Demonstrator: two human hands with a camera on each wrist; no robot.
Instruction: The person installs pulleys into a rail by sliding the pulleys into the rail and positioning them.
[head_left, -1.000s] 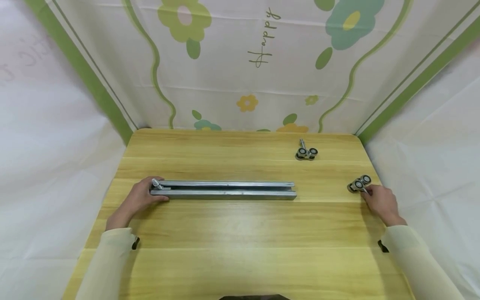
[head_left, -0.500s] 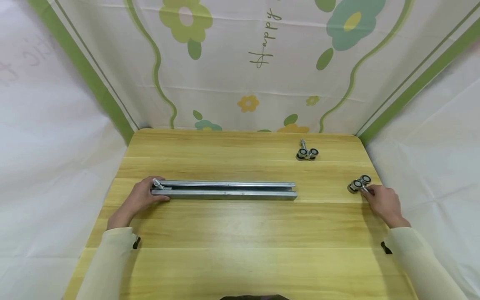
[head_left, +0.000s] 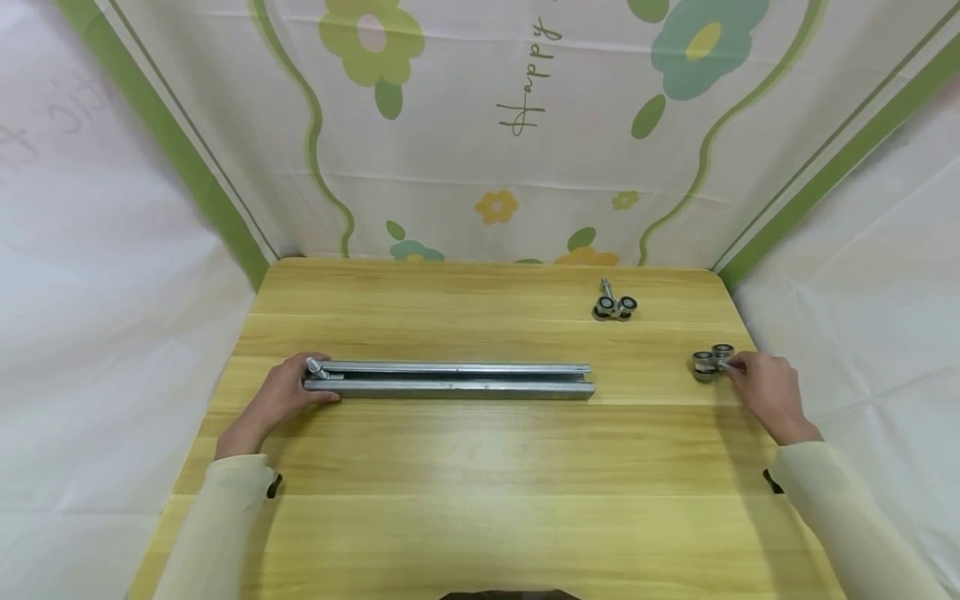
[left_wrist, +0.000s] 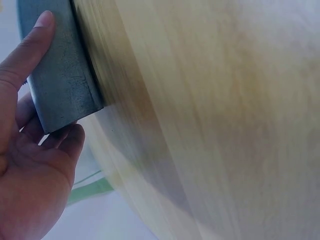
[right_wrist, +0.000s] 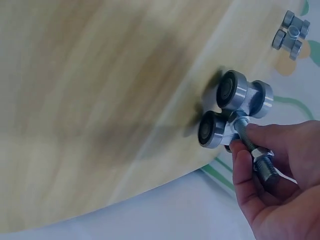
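A long metal channel rail (head_left: 450,387) lies across the table, its slot facing up. My left hand (head_left: 282,395) grips its left end, thumb along the near side wall and fingers around the far side and end, as the left wrist view shows on the rail (left_wrist: 62,70). A threaded bolt (head_left: 317,367) sticks up from the slot at that end; whatever it joins inside is hidden. At the table's right side my right hand (head_left: 771,395) pinches the bolt stem of a four-wheeled roller trolley (head_left: 711,362). In the right wrist view the trolley (right_wrist: 235,95) shows its wheels turned toward the table.
Another roller trolley (head_left: 615,307) lies toward the back right of the wooden table (head_left: 480,467), bolt pointing away. A white curtain (head_left: 450,150) printed with flowers rises behind the table, with white cloth at both sides.
My right hand has tilted the trolley, so its wheels now show edge-on, and drawn it slightly up from the table. My left hand and the rail have stayed put.
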